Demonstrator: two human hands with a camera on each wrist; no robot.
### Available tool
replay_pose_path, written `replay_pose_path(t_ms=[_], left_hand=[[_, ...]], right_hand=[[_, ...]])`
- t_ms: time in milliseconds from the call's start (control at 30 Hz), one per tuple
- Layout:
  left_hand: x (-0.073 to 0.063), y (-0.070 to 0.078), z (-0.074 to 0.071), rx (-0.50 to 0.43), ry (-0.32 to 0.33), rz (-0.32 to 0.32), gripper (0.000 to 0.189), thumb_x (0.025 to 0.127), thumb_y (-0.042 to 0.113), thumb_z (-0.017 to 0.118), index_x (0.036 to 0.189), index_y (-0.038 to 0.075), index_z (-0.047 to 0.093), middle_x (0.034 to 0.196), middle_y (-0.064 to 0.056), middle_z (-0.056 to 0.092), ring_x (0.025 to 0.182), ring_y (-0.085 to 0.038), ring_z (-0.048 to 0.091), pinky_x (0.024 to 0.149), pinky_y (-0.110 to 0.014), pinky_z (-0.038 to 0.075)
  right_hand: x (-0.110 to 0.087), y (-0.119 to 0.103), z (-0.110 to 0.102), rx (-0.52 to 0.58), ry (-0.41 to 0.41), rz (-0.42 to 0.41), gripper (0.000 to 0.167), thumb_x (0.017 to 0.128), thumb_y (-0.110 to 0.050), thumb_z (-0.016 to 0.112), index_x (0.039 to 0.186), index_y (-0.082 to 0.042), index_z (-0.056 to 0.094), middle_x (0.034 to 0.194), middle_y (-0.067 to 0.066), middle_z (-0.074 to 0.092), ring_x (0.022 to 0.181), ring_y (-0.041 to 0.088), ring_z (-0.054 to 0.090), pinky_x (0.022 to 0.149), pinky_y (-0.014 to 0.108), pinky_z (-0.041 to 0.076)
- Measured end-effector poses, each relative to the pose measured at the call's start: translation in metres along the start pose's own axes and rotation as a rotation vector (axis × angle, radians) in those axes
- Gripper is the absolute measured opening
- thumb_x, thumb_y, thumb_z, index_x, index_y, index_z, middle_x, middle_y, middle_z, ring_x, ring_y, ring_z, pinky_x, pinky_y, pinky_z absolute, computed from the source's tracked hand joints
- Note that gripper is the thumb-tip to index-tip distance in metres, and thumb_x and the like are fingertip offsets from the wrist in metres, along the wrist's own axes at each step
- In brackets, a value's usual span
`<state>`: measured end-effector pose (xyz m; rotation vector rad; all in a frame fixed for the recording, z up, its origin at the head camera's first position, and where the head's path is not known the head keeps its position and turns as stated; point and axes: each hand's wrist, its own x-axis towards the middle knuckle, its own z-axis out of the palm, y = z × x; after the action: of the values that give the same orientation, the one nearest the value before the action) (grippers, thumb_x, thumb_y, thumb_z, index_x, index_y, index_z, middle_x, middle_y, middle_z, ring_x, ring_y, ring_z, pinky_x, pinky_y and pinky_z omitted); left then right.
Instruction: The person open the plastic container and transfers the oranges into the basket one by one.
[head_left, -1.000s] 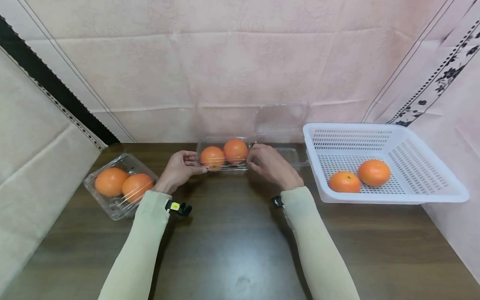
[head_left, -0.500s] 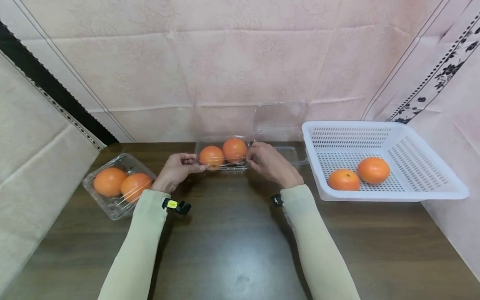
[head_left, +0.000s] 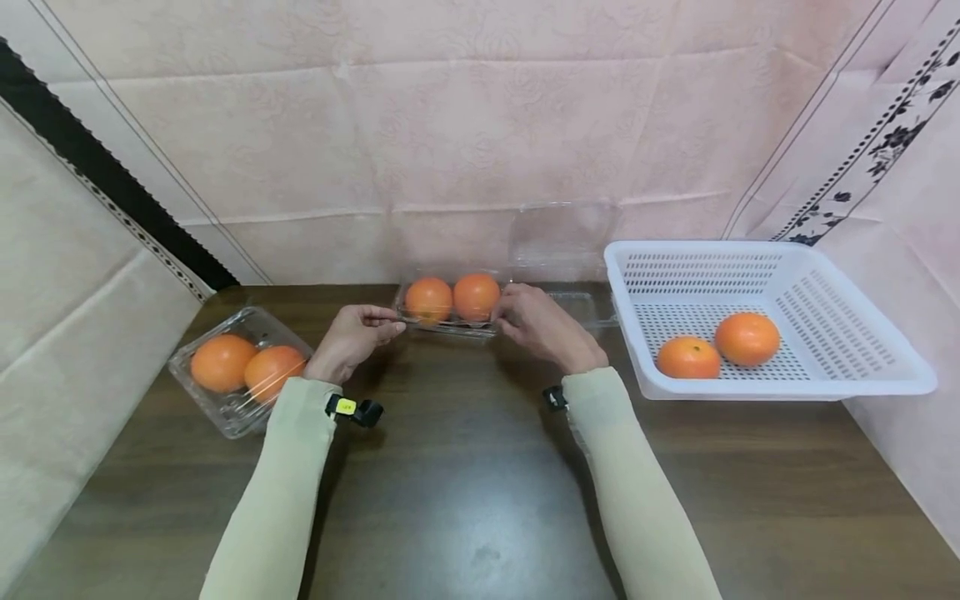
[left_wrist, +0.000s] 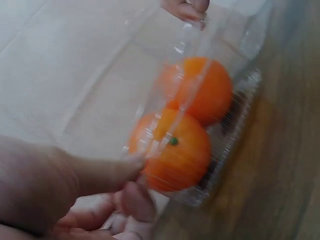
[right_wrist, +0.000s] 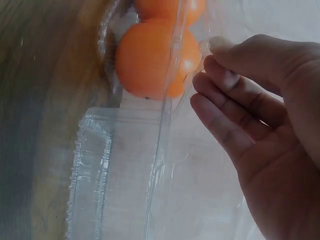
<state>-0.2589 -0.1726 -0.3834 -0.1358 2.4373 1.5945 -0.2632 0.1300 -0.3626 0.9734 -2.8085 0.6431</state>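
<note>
Two oranges (head_left: 476,297) sit in a clear plastic clamshell box (head_left: 465,329) at the back middle of the table. My left hand (head_left: 356,340) pinches the box's front left corner between thumb and fingers. At its right end my right hand (head_left: 546,327) pinches the clear edge, also seen in the right wrist view with the thumb (right_wrist: 220,46) against the fingertips. The left wrist view shows the clear plastic rising beside the oranges (left_wrist: 175,150). A second clamshell box (head_left: 564,242), its lid raised, stands behind my right hand, partly hidden.
Another clear box (head_left: 234,417) with two oranges (head_left: 222,363) lies at the left, close to my left sleeve. A white perforated basket (head_left: 795,388) holding two oranges (head_left: 747,338) stands at the right. A cloth backdrop (head_left: 465,150) rises directly behind the table (head_left: 450,500).
The middle box and its oranges have shifted slightly back and right, its front edge now more level. My left fingertips moved back with it; my right hand stays nearly still.
</note>
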Motion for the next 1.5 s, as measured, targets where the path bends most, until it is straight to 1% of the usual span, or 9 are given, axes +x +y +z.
replay_pose_path(t_ms=[67, 233, 333, 467, 767, 967, 1167, 1367, 1500], left_hand=[[-0.001, 0.001, -0.001, 0.021, -0.009, 0.029, 0.041, 0.100, 0.024, 0.068, 0.132, 0.000, 0.059, 0.120, -0.011, 0.060, 0.108, -0.026, 0.058, 0.097, -0.037, 0.054], [-0.001, 0.002, 0.003, 0.012, 0.024, 0.062, 0.064, 0.095, 0.021, 0.074, 0.148, 0.003, 0.041, 0.141, -0.018, 0.050, 0.124, -0.030, 0.057, 0.106, -0.043, 0.051], [0.003, 0.001, 0.008, -0.004, 0.033, 0.083, 0.074, 0.093, 0.018, 0.077, 0.152, 0.005, 0.036, 0.145, -0.020, 0.048, 0.129, -0.033, 0.057, 0.103, -0.038, 0.053], [0.005, -0.001, 0.014, -0.007, 0.063, 0.089, 0.072, 0.091, 0.018, 0.079, 0.150, 0.006, 0.039, 0.137, -0.017, 0.053, 0.119, -0.028, 0.061, 0.090, -0.028, 0.054], [0.009, -0.006, 0.017, -0.085, 0.070, 0.088, 0.068, 0.091, 0.023, 0.080, 0.146, 0.007, 0.044, 0.113, -0.005, 0.059, 0.096, -0.014, 0.055, 0.077, -0.028, 0.050], [0.009, -0.009, 0.014, -0.089, 0.057, 0.068, 0.059, 0.092, 0.022, 0.079, 0.141, 0.008, 0.050, 0.112, -0.004, 0.061, 0.099, -0.016, 0.055, 0.084, -0.035, 0.051], [0.009, -0.011, 0.007, -0.088, -0.039, 0.031, 0.065, 0.094, 0.026, 0.076, 0.147, 0.005, 0.044, 0.131, -0.010, 0.057, 0.108, -0.018, 0.055, 0.099, -0.037, 0.051], [0.010, -0.009, 0.007, -0.210, -0.034, 0.014, 0.061, 0.094, 0.013, 0.074, 0.148, 0.007, 0.046, 0.114, 0.000, 0.052, 0.096, -0.010, 0.053, 0.087, -0.022, 0.054], [0.011, -0.009, 0.008, -0.219, -0.025, -0.003, 0.062, 0.092, 0.012, 0.077, 0.147, 0.007, 0.048, 0.113, 0.000, 0.050, 0.094, -0.011, 0.051, 0.083, -0.021, 0.055]], right_hand=[[0.001, 0.000, 0.001, -0.004, -0.003, -0.016, 0.012, 0.098, -0.011, 0.068, 0.104, -0.011, 0.078, 0.106, 0.002, 0.070, 0.100, 0.018, 0.063, 0.093, 0.034, 0.057], [0.002, 0.000, 0.002, -0.037, 0.016, -0.041, 0.011, 0.099, -0.011, 0.067, 0.105, -0.009, 0.077, 0.104, 0.003, 0.069, 0.099, 0.018, 0.061, 0.094, 0.034, 0.056], [0.002, -0.001, 0.001, -0.057, 0.028, -0.055, 0.011, 0.099, -0.010, 0.066, 0.105, -0.007, 0.075, 0.103, 0.003, 0.067, 0.098, 0.018, 0.060, 0.093, 0.033, 0.056], [0.001, 0.000, 0.000, -0.055, 0.038, -0.048, 0.012, 0.099, -0.010, 0.065, 0.106, -0.007, 0.075, 0.104, 0.003, 0.067, 0.099, 0.018, 0.059, 0.093, 0.033, 0.055], [-0.003, 0.003, -0.001, -0.007, 0.079, -0.046, 0.013, 0.100, -0.010, 0.065, 0.108, -0.004, 0.073, 0.107, 0.006, 0.067, 0.103, 0.020, 0.060, 0.095, 0.035, 0.056], [-0.004, 0.002, -0.002, 0.004, 0.079, -0.036, 0.013, 0.100, -0.009, 0.065, 0.109, -0.004, 0.073, 0.107, 0.006, 0.067, 0.101, 0.020, 0.060, 0.094, 0.034, 0.057], [-0.006, 0.001, -0.004, 0.006, 0.050, -0.011, 0.013, 0.100, -0.010, 0.065, 0.110, -0.006, 0.072, 0.106, 0.004, 0.065, 0.098, 0.019, 0.059, 0.093, 0.034, 0.057], [-0.007, 0.000, -0.004, 0.005, 0.057, -0.031, 0.013, 0.100, -0.009, 0.065, 0.110, -0.005, 0.071, 0.105, 0.005, 0.065, 0.098, 0.019, 0.058, 0.093, 0.034, 0.057], [-0.009, -0.001, -0.004, 0.026, 0.038, -0.002, 0.013, 0.100, -0.009, 0.065, 0.112, -0.007, 0.070, 0.106, 0.004, 0.064, 0.099, 0.018, 0.057, 0.094, 0.033, 0.056]])
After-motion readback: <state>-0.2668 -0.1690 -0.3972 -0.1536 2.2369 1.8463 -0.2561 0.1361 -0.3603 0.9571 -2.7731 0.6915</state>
